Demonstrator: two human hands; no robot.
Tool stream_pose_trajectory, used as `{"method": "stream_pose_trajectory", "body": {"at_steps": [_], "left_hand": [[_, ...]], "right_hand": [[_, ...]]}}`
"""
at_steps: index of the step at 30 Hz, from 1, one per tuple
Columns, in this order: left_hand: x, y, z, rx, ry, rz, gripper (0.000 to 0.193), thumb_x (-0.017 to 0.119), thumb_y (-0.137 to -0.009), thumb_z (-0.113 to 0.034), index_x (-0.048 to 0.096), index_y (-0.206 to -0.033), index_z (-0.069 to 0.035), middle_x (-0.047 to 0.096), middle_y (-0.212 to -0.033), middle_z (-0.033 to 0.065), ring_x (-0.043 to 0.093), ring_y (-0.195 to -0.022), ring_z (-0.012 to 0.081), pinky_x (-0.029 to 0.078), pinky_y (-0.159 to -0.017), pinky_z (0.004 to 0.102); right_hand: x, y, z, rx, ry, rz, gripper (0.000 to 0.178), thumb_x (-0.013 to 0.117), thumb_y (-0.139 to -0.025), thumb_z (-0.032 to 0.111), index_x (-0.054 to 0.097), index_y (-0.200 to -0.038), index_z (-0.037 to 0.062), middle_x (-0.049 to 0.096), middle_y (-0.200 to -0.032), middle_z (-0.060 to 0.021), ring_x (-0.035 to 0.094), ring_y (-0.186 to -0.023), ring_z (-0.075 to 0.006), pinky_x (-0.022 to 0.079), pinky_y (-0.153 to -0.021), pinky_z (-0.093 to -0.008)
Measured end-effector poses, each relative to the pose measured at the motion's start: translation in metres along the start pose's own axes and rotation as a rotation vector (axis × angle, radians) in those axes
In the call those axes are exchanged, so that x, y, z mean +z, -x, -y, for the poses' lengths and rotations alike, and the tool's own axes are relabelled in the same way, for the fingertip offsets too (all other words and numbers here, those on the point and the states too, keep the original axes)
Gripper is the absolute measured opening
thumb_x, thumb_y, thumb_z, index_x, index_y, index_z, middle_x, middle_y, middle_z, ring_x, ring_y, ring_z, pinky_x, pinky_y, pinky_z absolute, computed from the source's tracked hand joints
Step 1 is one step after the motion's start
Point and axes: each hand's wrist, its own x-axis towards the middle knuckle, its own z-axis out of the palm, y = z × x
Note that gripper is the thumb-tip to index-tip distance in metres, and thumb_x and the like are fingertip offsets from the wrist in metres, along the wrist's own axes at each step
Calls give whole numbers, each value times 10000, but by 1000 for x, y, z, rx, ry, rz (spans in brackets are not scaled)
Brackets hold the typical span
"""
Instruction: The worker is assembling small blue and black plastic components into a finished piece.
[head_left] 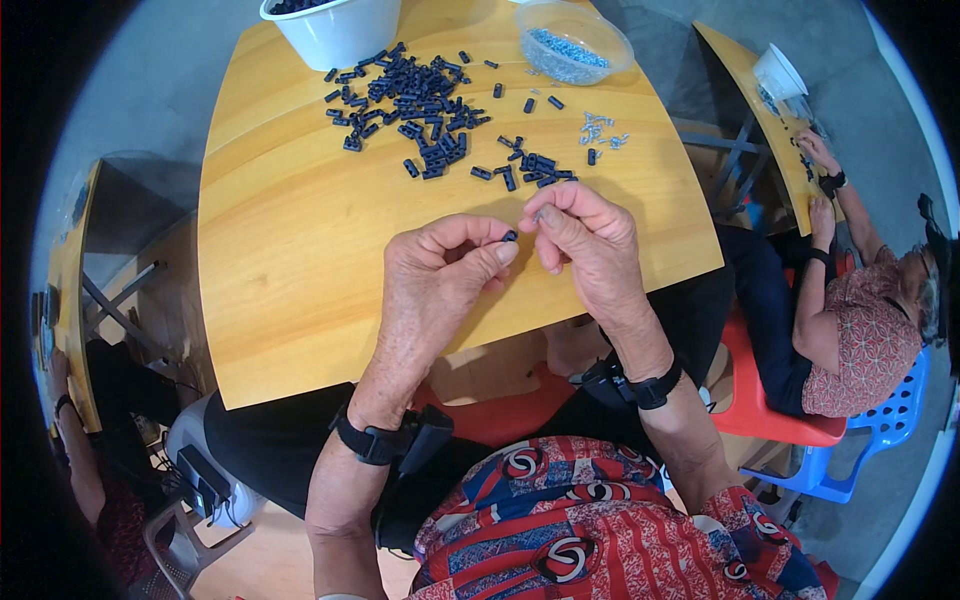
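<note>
Over the near part of the wooden table (290,300), my left hand (440,265) pinches a small black plastic piece (510,236) between thumb and fingertips. Close beside it, my right hand (590,240) has its thumb and forefinger pressed together; a tiny greyish bit seems to show at the tips, too small to name. The hands are slightly apart. Just beyond them lies a small group of black pieces (537,165). A large heap of similar black plastic pieces (415,95) spreads farther back. Small clear-silvery parts (600,132) are scattered at the right.
A white tub (335,35) holding dark pieces stands at the table's far left. A clear bowl (575,50) with small blue-silver parts sits at the far right. Another person (860,330) works at a table on the right; another person's arm (80,450) shows at the left.
</note>
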Motion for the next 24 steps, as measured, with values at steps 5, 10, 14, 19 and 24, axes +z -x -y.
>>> {"method": "stream_pose_trajectory", "body": {"at_steps": [5,10,14,19,24], "left_hand": [[-2,0,3,15,22,12,82,675,-832,-3,690,-909,18,659,-738,29,576,-633,54,477,-564,187],[-2,1,4,33,54,5,89,670,-833,4,688,-918,18,659,-746,29,580,-639,56,481,-569,185],[-3,1,6,56,74,10,91,670,-833,8,687,-922,20,661,-750,33,580,-638,57,481,-569,186],[-4,1,7,69,73,18,91,664,-836,10,685,-924,20,666,-758,38,584,-641,59,485,-573,190],[-4,3,6,58,75,20,88,659,-842,10,683,-925,19,671,-773,42,595,-661,61,491,-581,195]], "right_hand": [[0,0,0,-18,-13,-18,113,557,-932,100,621,-963,12,633,-819,-25,503,-572,-46,396,-510,-186],[5,5,3,-2,-4,-22,108,552,-932,92,620,-960,13,628,-816,-21,505,-574,-44,391,-512,-184],[9,8,4,21,-8,-21,110,540,-936,87,620,-959,14,617,-800,-15,506,-575,-45,386,-510,-183],[9,11,4,65,-55,-9,118,532,-943,96,615,-969,17,622,-812,-20,515,-575,-53,395,-514,-181],[7,16,3,101,-93,-9,131,532,-948,108,608,-1004,17,631,-840,-31,536,-591,-61,414,-521,-179]]}}
